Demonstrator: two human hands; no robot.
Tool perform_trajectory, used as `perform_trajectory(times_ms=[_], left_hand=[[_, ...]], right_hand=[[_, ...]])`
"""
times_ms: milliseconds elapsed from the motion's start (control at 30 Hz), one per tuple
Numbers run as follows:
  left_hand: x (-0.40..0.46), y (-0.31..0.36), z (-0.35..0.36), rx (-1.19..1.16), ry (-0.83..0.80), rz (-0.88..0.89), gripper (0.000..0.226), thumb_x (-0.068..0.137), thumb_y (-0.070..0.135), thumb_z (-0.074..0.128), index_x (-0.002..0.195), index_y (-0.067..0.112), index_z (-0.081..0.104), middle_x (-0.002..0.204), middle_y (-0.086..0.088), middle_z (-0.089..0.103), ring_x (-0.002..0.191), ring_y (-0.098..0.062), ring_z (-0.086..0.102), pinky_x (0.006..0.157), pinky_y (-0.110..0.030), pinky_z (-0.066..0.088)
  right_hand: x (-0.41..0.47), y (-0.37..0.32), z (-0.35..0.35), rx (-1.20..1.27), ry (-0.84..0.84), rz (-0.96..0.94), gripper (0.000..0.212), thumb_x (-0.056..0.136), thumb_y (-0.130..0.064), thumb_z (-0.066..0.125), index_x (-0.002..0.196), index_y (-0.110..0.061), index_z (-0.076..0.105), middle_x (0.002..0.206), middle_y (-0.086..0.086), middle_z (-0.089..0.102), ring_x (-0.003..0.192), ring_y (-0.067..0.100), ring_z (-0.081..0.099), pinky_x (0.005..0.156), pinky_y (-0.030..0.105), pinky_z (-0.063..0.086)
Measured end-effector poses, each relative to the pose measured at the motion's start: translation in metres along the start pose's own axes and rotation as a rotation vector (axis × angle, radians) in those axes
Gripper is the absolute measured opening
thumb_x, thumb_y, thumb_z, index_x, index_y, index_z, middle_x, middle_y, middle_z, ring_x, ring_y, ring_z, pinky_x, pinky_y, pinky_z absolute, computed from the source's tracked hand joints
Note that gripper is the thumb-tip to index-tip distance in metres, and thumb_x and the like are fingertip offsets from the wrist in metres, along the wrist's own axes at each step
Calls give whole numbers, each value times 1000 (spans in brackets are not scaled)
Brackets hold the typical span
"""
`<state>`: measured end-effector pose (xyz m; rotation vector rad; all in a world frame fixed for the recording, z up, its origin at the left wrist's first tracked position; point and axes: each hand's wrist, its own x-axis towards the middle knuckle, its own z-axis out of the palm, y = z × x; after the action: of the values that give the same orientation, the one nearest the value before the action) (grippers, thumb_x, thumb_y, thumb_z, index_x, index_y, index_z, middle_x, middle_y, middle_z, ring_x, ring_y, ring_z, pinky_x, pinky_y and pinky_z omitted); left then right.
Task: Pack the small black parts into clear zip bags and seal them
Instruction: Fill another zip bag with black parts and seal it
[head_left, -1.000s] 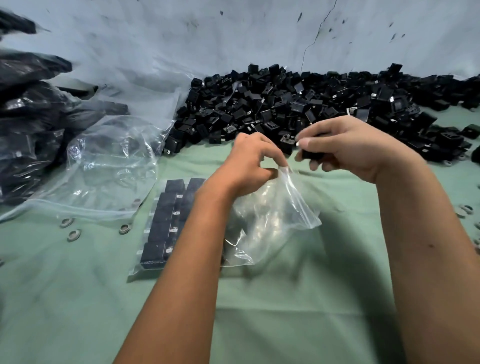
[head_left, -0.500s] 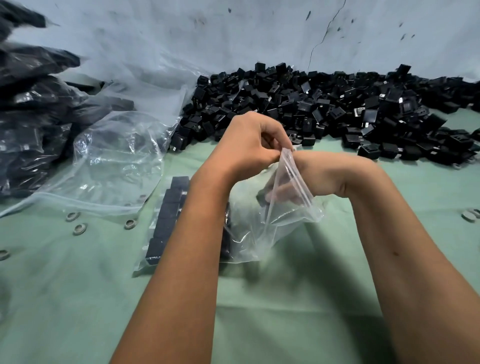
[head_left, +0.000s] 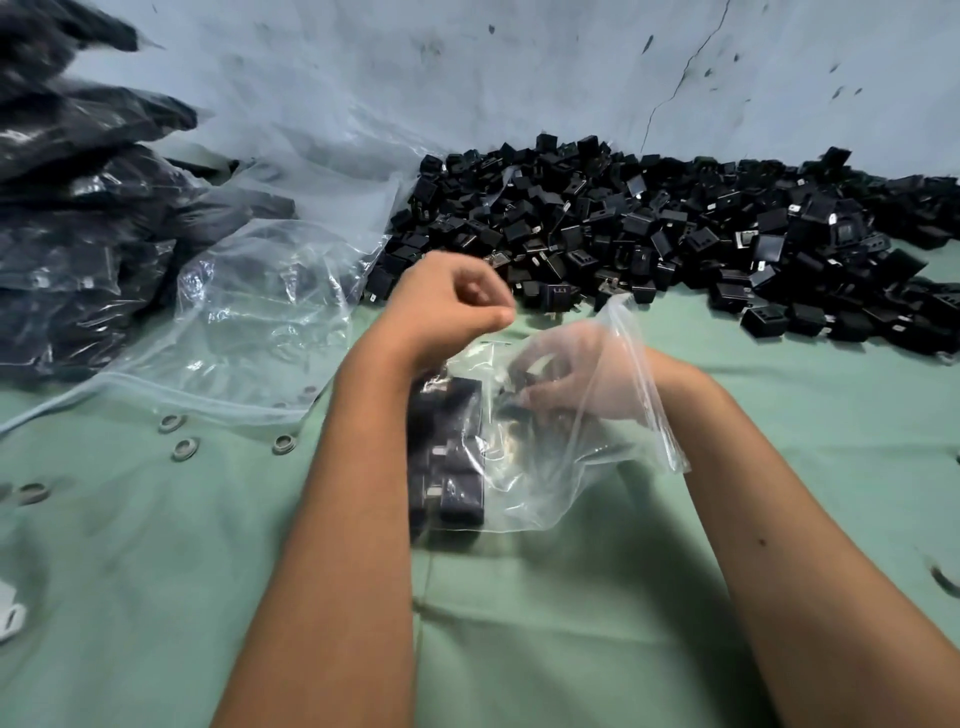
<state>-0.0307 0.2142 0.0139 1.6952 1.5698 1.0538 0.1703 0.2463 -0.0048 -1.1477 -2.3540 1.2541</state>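
Note:
A clear zip bag (head_left: 582, 457) lies open on the green cloth. My right hand (head_left: 576, 389) is inside it, seen through the plastic, its fingers curled round a small black part (head_left: 519, 387). My left hand (head_left: 452, 306) is a blurred fist just above the bag's mouth and seems to pinch its near lip. Beside the open bag, against my left forearm, lies a packed bag (head_left: 457, 467) with black parts in neat rows. The heap of loose black parts (head_left: 675, 234) stretches along the back.
A large empty clear bag (head_left: 260, 322) lies at the left, with stacked filled bags (head_left: 67, 234) behind it. Several metal washers (head_left: 182, 448) lie on the green cloth (head_left: 571, 623). A grey wall (head_left: 519, 78) closes off the back.
My right hand has pushed deeper into the open bag with the part. My left hand has lifted and shifted left, and the bag's mouth has spread wider.

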Motion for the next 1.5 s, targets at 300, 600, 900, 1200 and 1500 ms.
perform_trajectory(times_ms=[300,600,900,1200,1500], left_hand=[[-7,-21,-16,237,-158,-231,10,75,19,91,78,20,82,68,11,73,64,5,64,64,-20,45],[-1,-32,-12,292,56,-248,8,90,19,78,95,25,74,92,2,72,88,-18,68,85,-32,54],[3,-41,-8,350,153,-299,18,92,20,75,76,29,72,83,7,71,92,-18,69,91,-35,55],[3,-40,-3,353,186,-314,23,96,20,71,75,30,69,99,-1,75,93,-21,67,93,-40,54],[4,-42,-2,357,204,-327,19,96,21,69,78,26,69,98,-2,73,96,-23,66,91,-38,54]], right_hand=[[11,8,28,248,185,-22,10,93,-9,72,93,-18,77,80,3,78,72,16,76,66,28,60],[20,0,45,296,365,8,32,94,-2,69,126,-3,69,112,10,70,104,17,59,84,17,50],[7,-1,35,409,196,92,28,103,-10,58,130,-6,66,90,14,68,77,25,63,72,37,53],[12,-7,36,416,179,133,34,105,-9,54,137,-16,64,95,3,71,77,11,64,71,21,55],[14,-7,40,806,209,240,16,101,-1,57,109,0,71,66,4,69,52,8,62,46,15,52]])
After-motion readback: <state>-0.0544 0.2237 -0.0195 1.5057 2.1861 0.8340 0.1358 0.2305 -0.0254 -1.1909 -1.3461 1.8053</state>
